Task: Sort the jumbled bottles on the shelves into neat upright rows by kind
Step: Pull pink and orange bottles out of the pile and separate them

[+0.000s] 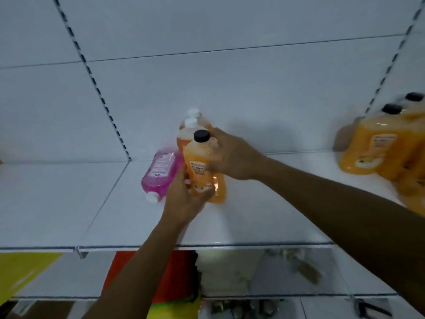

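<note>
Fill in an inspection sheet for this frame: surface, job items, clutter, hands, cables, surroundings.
Surface: white shelf, mostly bare.
Job's things: black-capped orange bottle upright, held in both hands; two white-capped orange bottles upright behind it; pink bottle lying on its side; orange bottle group at right, black caps.
Clutter: nothing seen.
Hands: left hand grips the bottle's base; right hand holds its side.
Cables: nothing seen.
Surroundings: white back panel with slotted uprights; blurred coloured items on the lower shelf.
</note>
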